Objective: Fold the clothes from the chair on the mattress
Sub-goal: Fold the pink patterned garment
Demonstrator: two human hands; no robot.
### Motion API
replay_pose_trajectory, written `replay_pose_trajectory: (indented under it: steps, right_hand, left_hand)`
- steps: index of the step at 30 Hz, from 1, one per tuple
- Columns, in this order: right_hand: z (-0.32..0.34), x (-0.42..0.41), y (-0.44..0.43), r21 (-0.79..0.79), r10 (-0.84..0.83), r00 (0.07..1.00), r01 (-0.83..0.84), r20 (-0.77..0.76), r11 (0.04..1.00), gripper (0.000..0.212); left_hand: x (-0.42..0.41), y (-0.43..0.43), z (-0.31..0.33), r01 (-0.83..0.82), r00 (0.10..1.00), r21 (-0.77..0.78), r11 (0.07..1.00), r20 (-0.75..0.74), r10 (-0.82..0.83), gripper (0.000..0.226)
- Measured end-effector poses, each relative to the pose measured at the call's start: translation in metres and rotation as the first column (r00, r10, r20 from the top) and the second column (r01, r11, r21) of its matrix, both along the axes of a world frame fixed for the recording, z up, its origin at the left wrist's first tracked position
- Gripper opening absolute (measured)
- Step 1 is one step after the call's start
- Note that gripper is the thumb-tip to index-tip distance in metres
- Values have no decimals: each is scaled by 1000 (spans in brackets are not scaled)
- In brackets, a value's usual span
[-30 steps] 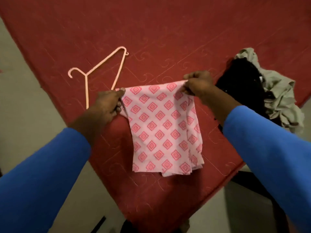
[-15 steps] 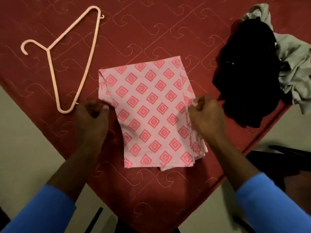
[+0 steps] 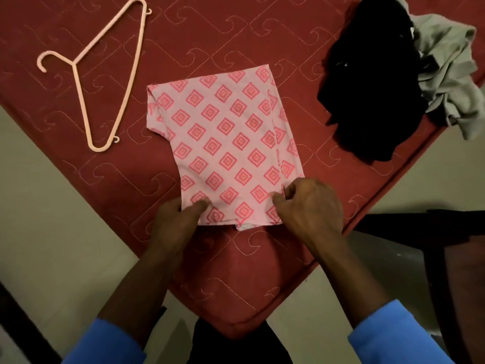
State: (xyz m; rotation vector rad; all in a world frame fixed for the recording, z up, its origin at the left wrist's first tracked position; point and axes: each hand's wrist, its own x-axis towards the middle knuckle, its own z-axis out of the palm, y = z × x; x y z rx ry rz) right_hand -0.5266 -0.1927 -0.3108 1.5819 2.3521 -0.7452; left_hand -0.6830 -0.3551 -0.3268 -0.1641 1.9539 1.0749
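Left hand point(image 3: 174, 222) pinches near-left corner of folded pink diamond-print cloth point(image 3: 225, 143), right hand point(image 3: 312, 208), fingers curled, pinches near-right corner; cloth flat on red quilted mattress point(image 3: 236, 35).

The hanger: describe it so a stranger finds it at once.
Start at the red quilted mattress. Left of the pink patterned cloth, apart from it, lies the hanger. Nothing else there is a thin, rigid, pale pink frame.
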Motion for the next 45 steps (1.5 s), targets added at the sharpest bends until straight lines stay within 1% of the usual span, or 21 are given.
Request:
replay_pose_trajectory:
  steps: [2, 4, 7, 9, 11, 13, 17, 19, 21, 23, 26, 28, 30, 31, 33, 34, 36, 38, 40, 43, 45]
  right_hand:
    - [-3, 4, -3, -52, 14, 998, -11, 58, 999, 40]
    - [-3, 6, -4, -102, 13, 998, -6, 61, 995, 35]
    - [-3, 7, 0, -237, -177, 979, 150, -97, 960, 18]
    - [-3, 10, 3, -366, -333, 919, 241, -211, 899, 18]
    - [-1, 13, 5, -423, -401, 872, 262, -281, 867, 21]
    - [0, 14, 6, -421, -409, 856, 259, -317, 869, 21]
    - [3, 8, 18, -435, -453, 798, 270, -399, 859, 15]
    - [12, 4, 27, -414, -447, 744, 250, -497, 875, 10]
    - [25, 3, 36, -370, -407, 656, 203, -636, 906, 6]
    - [33, 8, 39, -296, -336, 591, 166, -734, 940, 6]
    - [13, 31, 32, -246, -316, 674, 201, -667, 948, 9]
    - [-11, 47, 24, -270, -362, 761, 251, -538, 929, 10]
    - [-26, 53, 18, -269, -380, 793, 281, -476, 921, 10]
    - [-29, 53, 16, -260, -389, 783, 295, -485, 919, 10]
    - [-32, 48, 13, -252, -419, 751, 335, -511, 908, 13]
    - [-33, 45, 11, -226, -419, 752, 353, -508, 908, 14]
    - [-39, 39, 4, -146, -385, 785, 362, -485, 921, 20]
    - [-47, 33, -5, 7, -304, 838, 345, -452, 939, 28]
    - [-58, 31, -12, 178, -220, 886, 314, -409, 933, 33]
    - [-70, 27, -16, 283, -186, 902, 309, -389, 908, 33]
    - [-74, 25, -17, 302, -190, 896, 325, -401, 896, 32]
  left_hand:
    - [5, 1, 4, -42, 999, 35, 999, -7, 42, 6]
    - [8, -1, 5, -61, 998, 67, 996, 1, 61, 10]
    - [9, -5, 8, -102, 994, 83, 991, 40, 99, 14]
    - [7, -8, 9, -113, 992, 101, 988, 58, 107, 17]
    - [5, -11, 7, -89, 995, 96, 991, 56, 84, 18]
    - [4, -11, 5, -73, 996, 88, 993, 55, 69, 17]
    - [8, 2, 14, -115, 980, 131, 985, 176, 91, 14]
    - [11, 8, 23, -180, 967, 219, 959, 218, 131, 17]
    - [13, 10, 27, -272, 943, 359, 893, 284, 173, 31]
    - [20, 9, 27, -267, 942, 403, 875, 302, 148, 39]
    - [36, 6, 15, -32, 981, 161, 986, 193, 1, 32]
    - [39, -1, 4, 138, 984, -9, 990, 111, -136, 25]
    - [36, -5, 5, 245, 969, -98, 965, 0, -246, 30]
    - [33, -5, 10, 305, 937, -189, 933, -118, -330, 35]
    - [26, -2, 24, 308, 793, -381, 872, -403, -457, 38]
    - [22, 5, 32, 281, 728, -367, 887, -521, -446, 36]
    - [14, 33, 43, 304, 658, -206, 930, -661, -362, 26]
    - [2, 74, 44, 423, 568, -121, 898, -736, -367, 17]
    - [-12, 121, 38, 527, 435, -154, 836, -796, -421, 15]
    - [-41, 185, 23, 602, 222, -317, 732, -815, -536, 25]
    - [-61, 217, 15, 652, 10, -489, 580, -759, -651, 34]
